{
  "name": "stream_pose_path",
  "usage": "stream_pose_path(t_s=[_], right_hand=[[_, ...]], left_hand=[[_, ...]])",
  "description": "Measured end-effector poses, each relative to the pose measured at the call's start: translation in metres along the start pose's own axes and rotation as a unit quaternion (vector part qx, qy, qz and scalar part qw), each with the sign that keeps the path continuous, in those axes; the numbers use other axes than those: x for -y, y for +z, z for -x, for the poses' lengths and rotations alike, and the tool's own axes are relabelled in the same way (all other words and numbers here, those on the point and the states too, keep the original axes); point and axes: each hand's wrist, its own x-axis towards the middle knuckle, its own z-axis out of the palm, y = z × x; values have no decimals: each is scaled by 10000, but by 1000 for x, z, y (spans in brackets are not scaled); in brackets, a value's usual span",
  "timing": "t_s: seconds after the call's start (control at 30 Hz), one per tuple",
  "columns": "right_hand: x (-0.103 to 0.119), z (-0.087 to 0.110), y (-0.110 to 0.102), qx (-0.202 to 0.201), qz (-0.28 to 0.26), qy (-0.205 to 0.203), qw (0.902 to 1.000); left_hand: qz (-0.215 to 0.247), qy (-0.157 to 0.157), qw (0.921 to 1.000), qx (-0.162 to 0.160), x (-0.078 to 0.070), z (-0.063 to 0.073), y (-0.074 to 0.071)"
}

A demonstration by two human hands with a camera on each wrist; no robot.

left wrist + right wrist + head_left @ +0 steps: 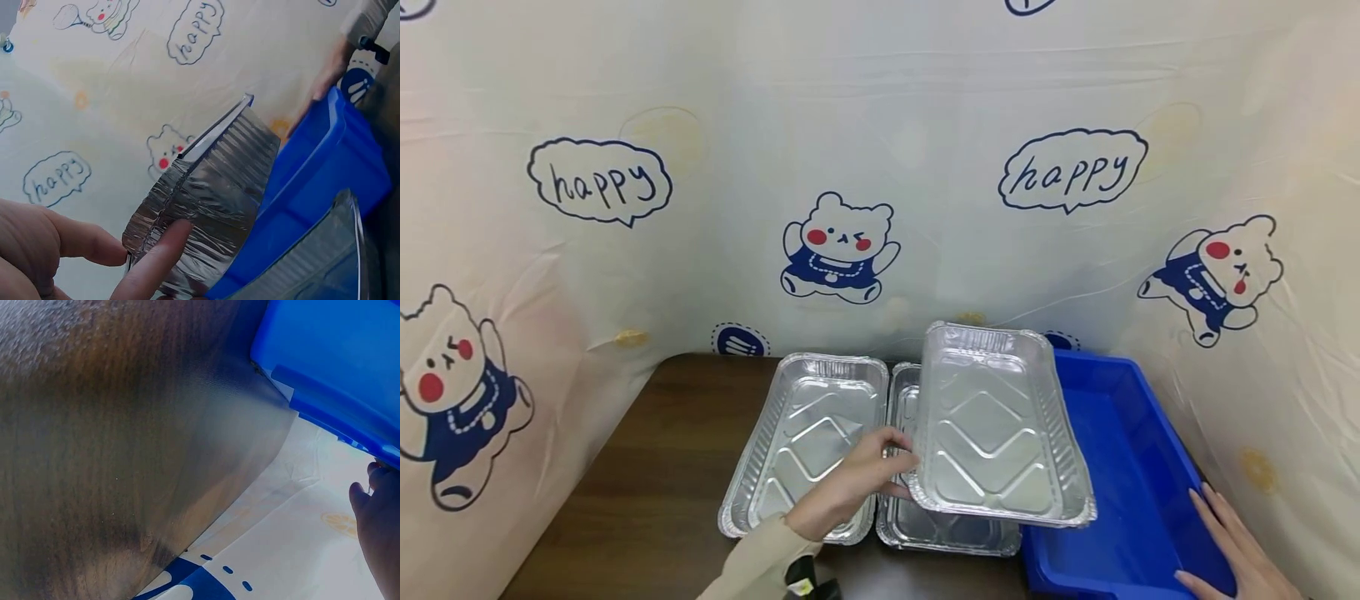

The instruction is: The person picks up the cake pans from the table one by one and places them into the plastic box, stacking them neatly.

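My left hand (pixel 856 477) pinches the left edge of a shiny rectangular foil tray (pixel 992 421), thumb on one side of the rim and fingers on the other. In the left wrist view this tray (pixel 215 206) tilts up, its ribbed side showing. It hangs over another foil tray (pixel 951 535), which it mostly hides, and overlaps the near-left rim of a blue plastic bin (pixel 1123 467). On the bin's right wall rests my right hand (pixel 1247 554), fingers extended; the right wrist view shows that hand (pixel 381 519) against the bin's outer side.
Left of the held tray, a further foil tray (pixel 820 417) lies on the dark wood table (pixel 632 467). A pale cloth (pixel 925 125) printed with bears and "happy" bubbles hangs behind and at both sides of the table.
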Motion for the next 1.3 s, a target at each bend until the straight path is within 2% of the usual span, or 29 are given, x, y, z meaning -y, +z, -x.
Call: stream_pose_path(t_s=[0.13, 0.33, 0.53, 0.7, 0.8, 0.9, 1.0, 1.3], right_hand=[[2, -4, -1, 237, 85, 143, 9996], [4, -4, 3, 52, 78, -102, 9999], [3, -3, 2, 27, 175, -35, 9998], [3, -5, 0, -361, 269, -415, 9981], [4, -5, 0, -453, 264, -524, 9973], [4, -5, -1, -505, 191, -589, 9968], [4, -3, -1, -487, 146, -488, 9975], [6, -1, -3, -779, -122, -648, 9948]], left_hand=[[131, 13, 9998, 139, 3, -13, 20], [372, -117, 9988, 284, 8, -31, 51], [588, -193, 9979, 198, 12, -41, 82], [613, -226, 9978, 151, 12, -45, 102], [546, -245, 9981, 132, 14, -47, 112], [406, -171, 9990, 14, 15, -49, 122], [190, -26, 9997, -134, 16, -51, 131], [600, 277, 9956, -659, 29, -53, 165]])
